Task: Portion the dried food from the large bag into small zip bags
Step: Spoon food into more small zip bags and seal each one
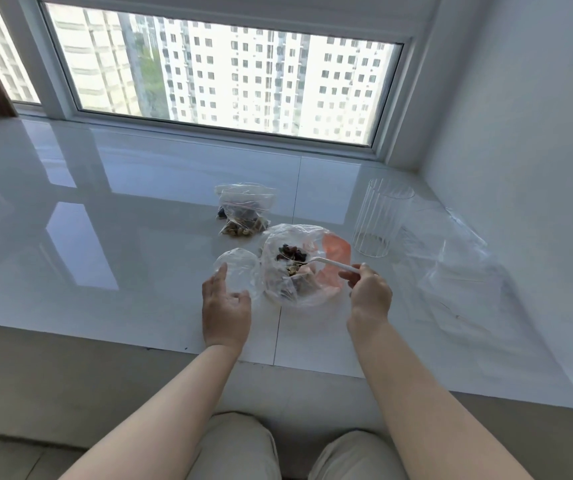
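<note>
- Sitting open on the white tabletop (122, 237), the large bag (299, 268) shows dark dried food (292, 254) inside.
- The right hand (370, 292) pinches a white plastic spoon (330, 264), its bowl in the bag's mouth.
- The left hand (224, 303) grips an empty small zip bag (238, 271) just left of the large bag.
- Two filled zip bags (245, 211) lie behind; a clear glass cylinder (382, 216) stands at right.

Bright daylight from the window (222, 74), glare on the glossy sill (105, 209), wide-angle edge warping.
</note>
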